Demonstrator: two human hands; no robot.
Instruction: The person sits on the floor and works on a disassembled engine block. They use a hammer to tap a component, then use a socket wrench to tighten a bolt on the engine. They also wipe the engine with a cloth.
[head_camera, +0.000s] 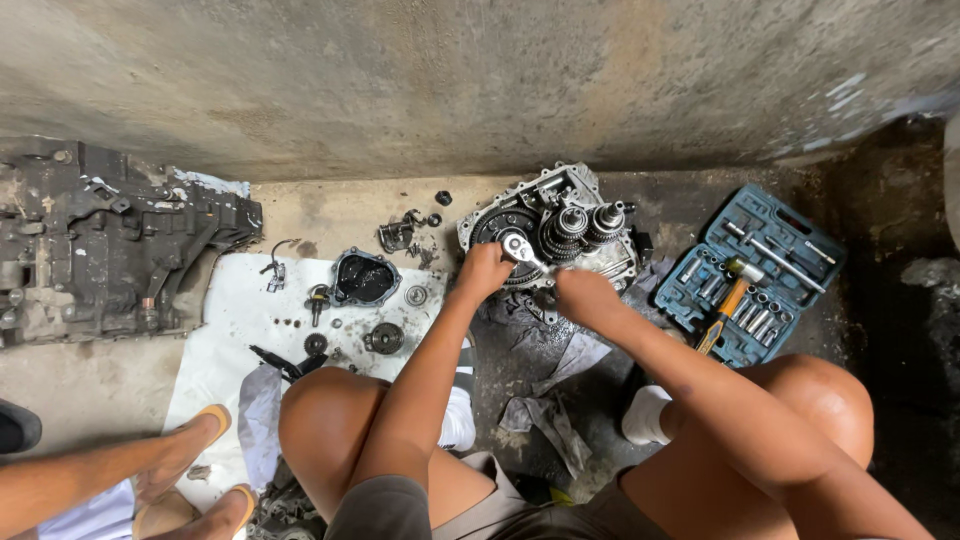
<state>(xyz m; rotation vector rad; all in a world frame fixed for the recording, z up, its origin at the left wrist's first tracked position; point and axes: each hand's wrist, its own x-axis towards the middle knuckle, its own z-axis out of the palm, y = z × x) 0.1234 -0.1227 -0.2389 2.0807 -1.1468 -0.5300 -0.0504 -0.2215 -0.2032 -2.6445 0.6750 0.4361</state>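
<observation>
An open gearbox half (556, 228) with exposed gear stacks sits on the floor by the wall. My left hand (485, 270) grips a shiny ratchet wrench (522, 248) whose head rests on the gearbox's large gear. Just right of it, my right hand (585, 293) presses down on the lower rim of the casing, fingers curled, knuckles toward me. Both my knees frame the bottom of the view.
A blue socket-set case (760, 270) lies open at the right with an orange-handled screwdriver (722, 312). A white sheet (240, 320) holds small gears, bolts and a black cover (364, 279). A dark housing (100, 240) sits far left. Another person's feet (190, 470) show at bottom left.
</observation>
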